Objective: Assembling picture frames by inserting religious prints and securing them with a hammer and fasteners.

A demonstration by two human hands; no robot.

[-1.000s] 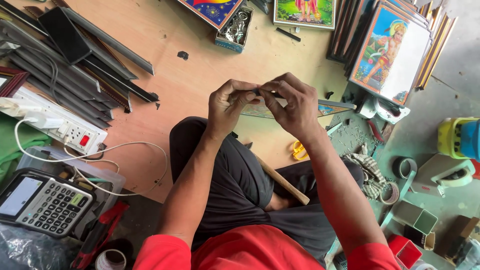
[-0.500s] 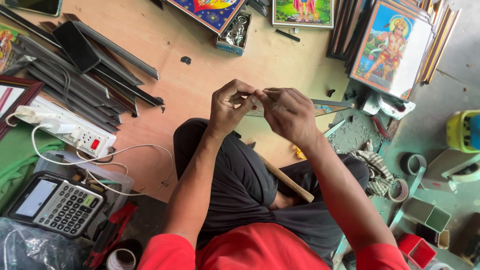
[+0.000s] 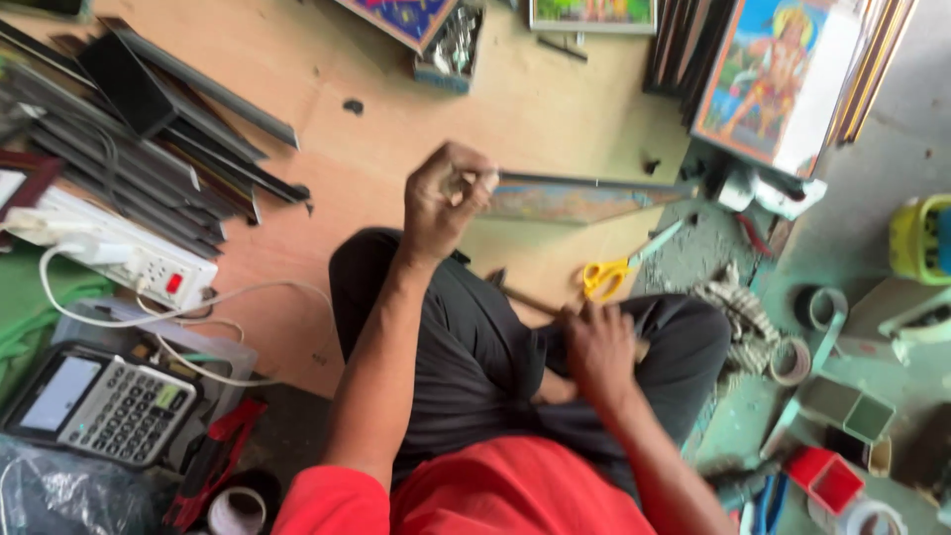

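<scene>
A long thin frame strip (image 3: 584, 184) sits in the upper middle of the frame. It lies almost flat across the picture, with one end in the left hand (image 3: 446, 198) and the other end pointing to the right, toward the pictures. The left hand is closed tight around that near end. It is blurry, so I cannot tell if something small is in the fingers too.

The right hand (image 3: 597, 352) is lower, in the middle of the frame, resting on the dark trousers. It lies over the wooden handle (image 3: 530, 300) on the lap, but I cannot tell if it is gripping it.

Yellow scissors (image 3: 619, 266) lie just to the right of the knee on the board.

At the top middle, a small open box (image 3: 451, 50) holds shiny metal bits. At the lower right, a green box (image 3: 850, 411) and a red box (image 3: 822, 478) sit open; what is in them is too small to see.

At the lower left are a calculator (image 3: 99, 406) and a white power strip (image 3: 119, 253).
</scene>
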